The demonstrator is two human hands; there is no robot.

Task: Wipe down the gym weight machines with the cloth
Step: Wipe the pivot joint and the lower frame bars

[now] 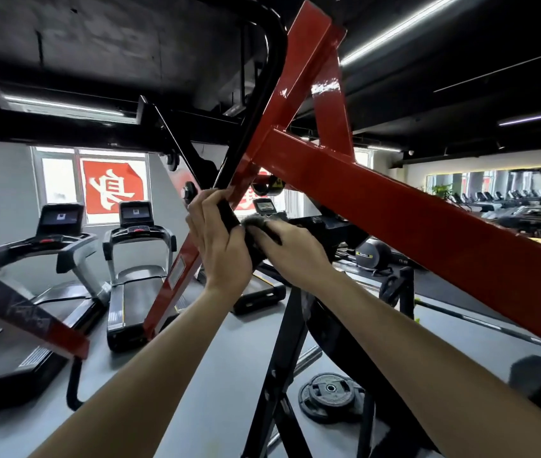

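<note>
A red-framed weight machine [394,206] fills the upper and right part of the head view, its beams crossing in front of me. A black handle bar [252,127] runs down along the red diagonal beam. My left hand [219,239] grips the lower end of this black bar, fingers curled round it. A dark grey cloth [257,223] is bunched just right of that grip. My right hand [290,249] holds the cloth and presses it against the bar beside my left hand. Most of the cloth is hidden under my fingers.
Two treadmills [137,259] stand behind on the left by a window with a red sign [114,190]. A black weight plate [330,396] lies on the grey floor below. Black frame legs [279,375] rise under my arms. More machines line the far right wall [510,203].
</note>
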